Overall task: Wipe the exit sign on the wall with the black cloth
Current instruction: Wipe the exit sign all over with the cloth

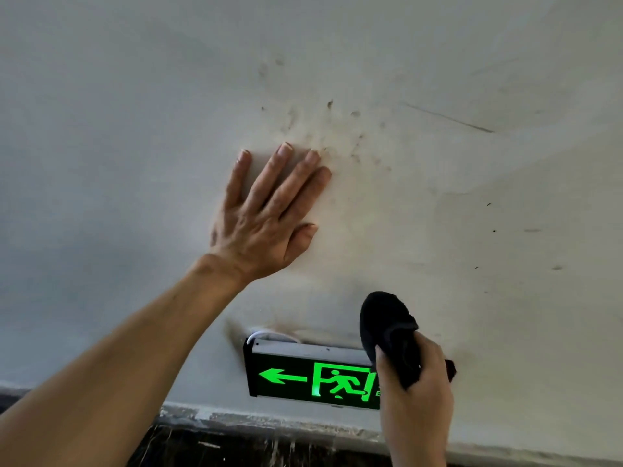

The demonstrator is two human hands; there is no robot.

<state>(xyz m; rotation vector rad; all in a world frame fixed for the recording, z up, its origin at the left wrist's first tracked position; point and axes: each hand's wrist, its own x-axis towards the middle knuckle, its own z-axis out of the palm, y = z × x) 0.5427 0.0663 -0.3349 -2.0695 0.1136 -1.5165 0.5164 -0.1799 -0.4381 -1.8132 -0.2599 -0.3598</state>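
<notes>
The exit sign (303, 375) is a black box low on the white wall, lit with a green arrow and a green running figure. Its grey top edge faces up. My right hand (414, 396) covers the sign's right end and is closed around a bunched black cloth (387, 328). The cloth sticks up above my fingers and rests at the sign's top right corner. My left hand (266, 214) lies flat on the wall above and to the left of the sign, fingers spread, holding nothing.
The white wall (472, 197) carries dark smudges and scuffs above the sign. A white cable (269, 333) loops out behind the sign's top left. A dark skirting strip (236, 443) with paint splashes runs along the bottom.
</notes>
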